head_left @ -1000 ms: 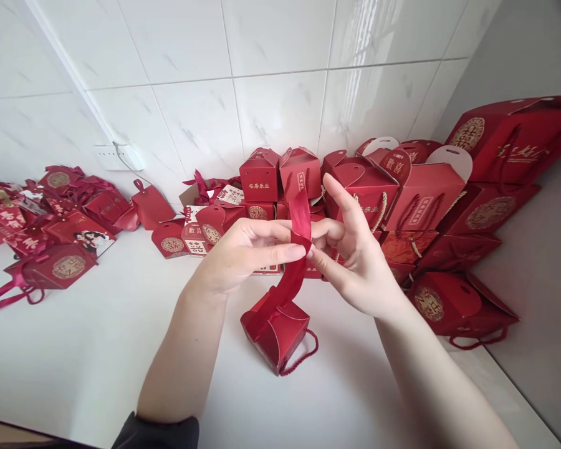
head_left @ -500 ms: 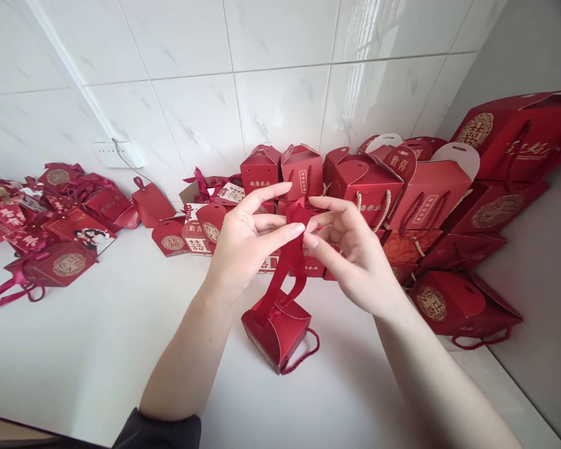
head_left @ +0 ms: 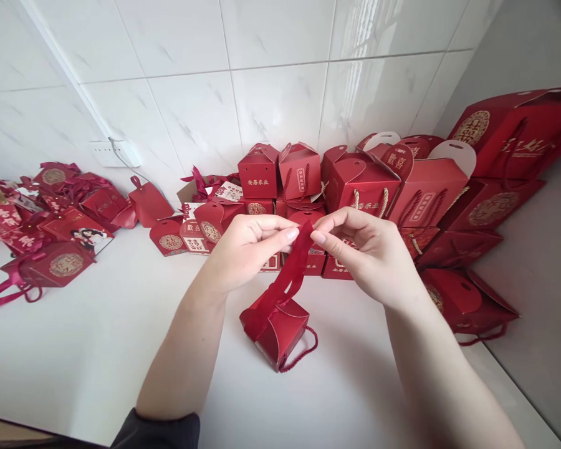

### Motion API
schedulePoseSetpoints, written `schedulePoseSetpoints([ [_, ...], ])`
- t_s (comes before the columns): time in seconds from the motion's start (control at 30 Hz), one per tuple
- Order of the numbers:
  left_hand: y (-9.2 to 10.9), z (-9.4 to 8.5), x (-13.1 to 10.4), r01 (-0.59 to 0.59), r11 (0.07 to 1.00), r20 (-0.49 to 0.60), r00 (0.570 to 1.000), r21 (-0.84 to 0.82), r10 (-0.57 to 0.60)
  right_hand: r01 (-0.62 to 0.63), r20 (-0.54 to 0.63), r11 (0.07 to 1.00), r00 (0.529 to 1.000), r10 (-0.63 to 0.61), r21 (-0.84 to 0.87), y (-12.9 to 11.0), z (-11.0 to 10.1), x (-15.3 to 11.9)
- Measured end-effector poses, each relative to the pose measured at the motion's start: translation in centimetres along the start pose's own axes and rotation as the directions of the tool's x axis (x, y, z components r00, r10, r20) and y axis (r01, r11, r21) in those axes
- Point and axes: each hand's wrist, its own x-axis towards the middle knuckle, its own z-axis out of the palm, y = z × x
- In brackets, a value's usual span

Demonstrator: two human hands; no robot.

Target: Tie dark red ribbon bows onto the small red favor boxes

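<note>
A small red gift box (head_left: 283, 330) stands on the white table below my hands, with a twisted red cord handle (head_left: 302, 355) hanging off its right side. From its top rises a dark red ribbon (head_left: 295, 265), its upper end pinched between my fingers. My left hand (head_left: 250, 246) is closed, thumb and forefinger at the ribbon's left edge. Opposite it, my right hand (head_left: 362, 249) pinches the same ribbon end from the right. The fingertips of both hands nearly meet.
Behind my hands, red gift boxes (head_left: 258, 176) line the tiled wall, with larger ones (head_left: 489, 206) stacked at the right. A heap of red boxes and ribbons (head_left: 70, 212) lies on the left of the white table (head_left: 98, 337). A power socket (head_left: 115, 154) is on the wall.
My hands have come down slightly, and my fingers have closed from a looser spread into a pinch on the ribbon's end. The small box stays in place.
</note>
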Motion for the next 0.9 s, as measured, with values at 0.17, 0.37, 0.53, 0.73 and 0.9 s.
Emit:
schedulePoseSetpoints([
  [0.17,0.1,-0.3,-0.2,-0.028,0.997,0.071,0.997,0.068,0.023,-0.032,0.112,0.994,0.993,0.044,-0.102,-0.6,-0.7,-0.2],
  [0.37,-0.1,0.3,-0.5,-0.039,0.996,0.056,0.998,0.082,0.035,-0.051,0.158,0.990,0.985,0.072,-0.128,-0.6,-0.7,-0.2],
  [0.53,0.0,0.6,-0.5,-0.057,0.997,0.066,0.996,0.047,0.054,-0.039,0.111,0.995,0.993,0.050,-0.097,-0.4,-0.6,-0.1],
  [0.73,0.3,0.5,-0.6,0.009,0.998,0.084,0.996,0.066,-0.014,-0.016,0.046,0.998,0.999,0.019,-0.057,-0.1,-0.5,-0.1],
  [0.9,0.2,0.9,-0.4,0.052,0.990,0.133,0.989,0.134,-0.070,0.009,0.001,0.999,1.000,-0.009,-0.035,0.2,-0.2,-0.2],
])
